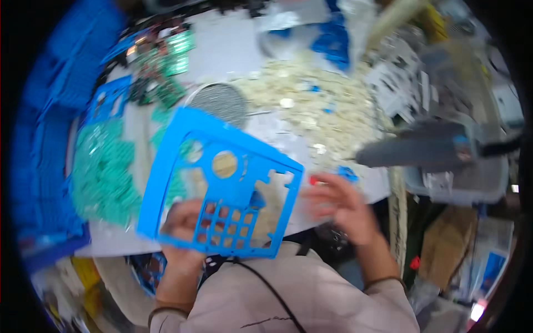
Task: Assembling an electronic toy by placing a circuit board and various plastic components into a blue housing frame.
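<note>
My left hand is closed on the lower left of a blue plastic housing panel, its fingers partly seen through the cut-outs. The panel is tilted and has a round hole, a grid of small square openings and larger gaps. To its right is my right hand, blurred, its fingers stretched out and apart, not touching the panel. A small red piece shows at its fingertips; whether it is touched cannot be made out. Just beyond that hand lies a small blue part.
Blue housings stand stacked at the left, beside a bag of green parts. Many small cream pieces cover the table's middle, near a grey round coil. A dark grey handheld tool and a clear bin are at the right.
</note>
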A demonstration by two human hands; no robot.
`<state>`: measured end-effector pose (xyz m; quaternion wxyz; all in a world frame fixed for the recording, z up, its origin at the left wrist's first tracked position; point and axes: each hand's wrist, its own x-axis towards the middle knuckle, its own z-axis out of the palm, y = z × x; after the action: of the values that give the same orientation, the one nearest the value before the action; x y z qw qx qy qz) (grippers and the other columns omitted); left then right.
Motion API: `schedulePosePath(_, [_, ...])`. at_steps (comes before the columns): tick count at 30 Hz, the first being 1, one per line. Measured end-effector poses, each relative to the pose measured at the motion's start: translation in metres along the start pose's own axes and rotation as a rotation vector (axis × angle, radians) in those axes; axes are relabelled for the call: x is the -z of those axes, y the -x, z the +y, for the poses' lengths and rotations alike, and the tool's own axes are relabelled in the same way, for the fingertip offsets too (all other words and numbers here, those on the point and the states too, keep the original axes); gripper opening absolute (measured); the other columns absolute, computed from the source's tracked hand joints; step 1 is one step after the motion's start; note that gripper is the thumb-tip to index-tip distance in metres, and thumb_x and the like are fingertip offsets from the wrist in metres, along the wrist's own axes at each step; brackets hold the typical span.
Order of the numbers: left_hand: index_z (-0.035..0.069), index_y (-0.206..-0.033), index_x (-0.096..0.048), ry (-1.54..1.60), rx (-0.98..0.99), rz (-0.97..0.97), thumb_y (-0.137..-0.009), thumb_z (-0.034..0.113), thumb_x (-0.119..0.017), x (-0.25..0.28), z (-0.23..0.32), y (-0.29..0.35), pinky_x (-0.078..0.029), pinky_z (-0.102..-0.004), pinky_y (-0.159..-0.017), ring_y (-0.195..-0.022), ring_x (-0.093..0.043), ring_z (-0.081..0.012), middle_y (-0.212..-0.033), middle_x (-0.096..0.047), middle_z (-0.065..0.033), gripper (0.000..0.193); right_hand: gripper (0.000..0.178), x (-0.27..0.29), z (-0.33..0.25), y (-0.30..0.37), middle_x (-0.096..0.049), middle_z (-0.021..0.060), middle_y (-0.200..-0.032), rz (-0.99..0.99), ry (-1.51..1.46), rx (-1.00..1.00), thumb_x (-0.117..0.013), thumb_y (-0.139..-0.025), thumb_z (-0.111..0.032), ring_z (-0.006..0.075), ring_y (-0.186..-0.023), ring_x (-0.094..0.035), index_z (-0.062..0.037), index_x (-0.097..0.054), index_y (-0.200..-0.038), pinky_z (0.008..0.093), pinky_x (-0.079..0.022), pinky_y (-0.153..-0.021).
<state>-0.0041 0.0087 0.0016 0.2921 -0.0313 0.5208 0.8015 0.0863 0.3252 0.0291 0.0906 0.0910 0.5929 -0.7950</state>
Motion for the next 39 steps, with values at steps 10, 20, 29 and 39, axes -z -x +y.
schedulePosePath(10, [-0.005, -0.141, -0.05, 0.275, 0.424, -0.393, -0.096, 0.031, -0.066, -0.002, 0.028, -0.04, -0.063, -0.0415, -0.078, -0.095, -0.073, -0.0324, -0.12, -0.069, -0.0214, 0.06, 0.032, -0.019, -0.026, -0.041, -0.068, 0.0065, -0.079, -0.156, 0.21, -0.258, -0.061, -0.101, -0.02, 0.0124, -0.058, -0.06, -0.0005, -0.061, -0.126, 0.0283, -0.045, -0.053])
schedulePosePath(20, [-0.002, -0.151, -0.036, -0.034, 0.259, -0.168, -0.092, 0.02, -0.072, 0.007, 0.045, -0.012, -0.06, -0.0347, -0.057, -0.088, -0.071, -0.0247, -0.097, -0.068, -0.0128, 0.073, 0.045, 0.141, -0.09, -0.087, -0.075, 0.0169, -0.108, 0.294, 0.994, -0.211, -0.073, -0.09, -0.036, 0.0249, -0.084, -0.073, 0.0002, -0.073, -0.116, 0.0381, -0.057, -0.079])
schedulePosePath(29, [0.007, -0.158, -0.028, -0.004, 0.078, -0.066, -0.09, 0.0, -0.066, -0.018, 0.034, -0.02, -0.057, -0.0344, -0.066, -0.094, -0.062, -0.02, -0.116, -0.059, -0.0109, 0.078, 0.074, 0.372, -0.068, -0.111, -0.068, 0.0194, -0.125, 1.048, 1.927, 0.365, -0.087, -0.069, -0.034, 0.0375, -0.117, -0.063, -0.0068, -0.063, -0.134, 0.047, -0.049, -0.101])
schedulePosePath(39, [0.011, -0.149, -0.031, 0.393, -0.001, 0.031, -0.094, -0.005, -0.058, -0.008, 0.008, -0.01, -0.055, -0.0322, -0.067, -0.101, -0.058, -0.0181, -0.126, -0.056, -0.0129, 0.063, 0.027, 0.144, -0.076, 0.045, -0.062, 0.0188, -0.115, 0.126, 0.462, 0.764, -0.079, -0.085, -0.019, 0.0205, -0.09, -0.06, 0.0023, -0.069, -0.098, 0.0291, -0.045, -0.066])
